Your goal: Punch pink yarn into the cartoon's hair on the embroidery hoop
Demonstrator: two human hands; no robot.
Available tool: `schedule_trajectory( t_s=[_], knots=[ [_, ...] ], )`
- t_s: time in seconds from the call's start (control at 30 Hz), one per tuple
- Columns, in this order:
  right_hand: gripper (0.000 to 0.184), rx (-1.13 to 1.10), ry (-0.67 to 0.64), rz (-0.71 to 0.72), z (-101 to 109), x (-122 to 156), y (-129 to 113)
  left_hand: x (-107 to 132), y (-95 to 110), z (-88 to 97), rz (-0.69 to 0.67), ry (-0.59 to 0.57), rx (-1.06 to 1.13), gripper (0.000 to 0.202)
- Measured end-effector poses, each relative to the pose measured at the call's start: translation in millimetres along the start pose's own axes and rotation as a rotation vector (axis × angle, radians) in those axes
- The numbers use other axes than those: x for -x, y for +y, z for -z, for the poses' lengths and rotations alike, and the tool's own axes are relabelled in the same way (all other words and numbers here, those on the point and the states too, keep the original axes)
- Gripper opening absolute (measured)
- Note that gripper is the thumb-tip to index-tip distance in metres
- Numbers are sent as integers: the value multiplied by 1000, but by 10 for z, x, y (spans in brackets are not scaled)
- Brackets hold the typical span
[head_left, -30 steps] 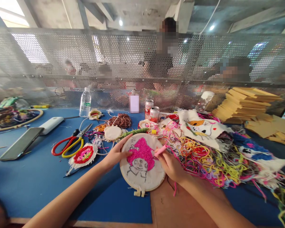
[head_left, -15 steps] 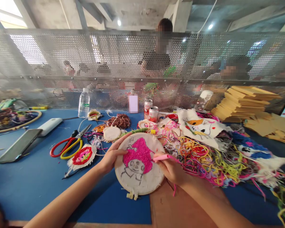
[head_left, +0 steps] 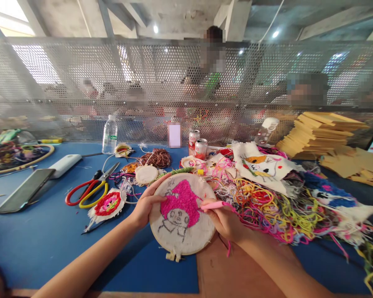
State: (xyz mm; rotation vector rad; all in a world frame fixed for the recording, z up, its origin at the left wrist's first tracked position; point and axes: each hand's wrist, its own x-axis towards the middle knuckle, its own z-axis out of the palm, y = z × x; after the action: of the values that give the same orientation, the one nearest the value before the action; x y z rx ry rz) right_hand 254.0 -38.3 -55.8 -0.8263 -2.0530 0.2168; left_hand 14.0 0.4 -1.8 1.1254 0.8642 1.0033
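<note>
A round embroidery hoop (head_left: 192, 243) with white cloth is tilted up in front of me. On the cloth is a drawn cartoon figure whose hood (head_left: 183, 203) is filled with magenta yarn loops. My left hand (head_left: 146, 207) grips the hoop's left rim, thumb on the cloth and the other fingers behind it. In my right hand (head_left: 222, 219) is a pink punch needle (head_left: 216, 205), pinched between thumb and fingers, its tip at the right edge of the magenta area. Pink yarn hangs below that hand. The hoop's clamp (head_left: 173, 255) points toward me.
Left of the hoop lie scissors (head_left: 95, 186), a round red patch (head_left: 107, 205), a phone (head_left: 25, 190) and a water bottle (head_left: 110, 134). Tangled yarn (head_left: 261, 207) covers the right side. Cans (head_left: 200, 149) and stacked brown pieces (head_left: 317, 132) stand behind, before a perforated metal screen (head_left: 161, 66).
The hoop and both hands have barely shifted. Beyond the screen, a standing person has leaned slightly.
</note>
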Motion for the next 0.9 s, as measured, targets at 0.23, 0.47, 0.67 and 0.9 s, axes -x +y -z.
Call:
schedule_trajectory(
  t_s=[0.23, 0.47, 0.67, 0.9],
  knots=[
    [17, 1, 32, 9, -9, 10, 8, 3, 6, 4, -11, -9, 6, 71],
    [20, 7, 22, -27, -42, 64, 57, 4, 2, 5, -10, -6, -6, 71],
    [21, 4, 12, -46, -51, 84, 68, 6, -2, 8, -15, 5, -24, 70],
    [18, 5, 18, -34, -34, 65, 47, 1, 2, 5, -2, 0, 1, 70]
  ],
)
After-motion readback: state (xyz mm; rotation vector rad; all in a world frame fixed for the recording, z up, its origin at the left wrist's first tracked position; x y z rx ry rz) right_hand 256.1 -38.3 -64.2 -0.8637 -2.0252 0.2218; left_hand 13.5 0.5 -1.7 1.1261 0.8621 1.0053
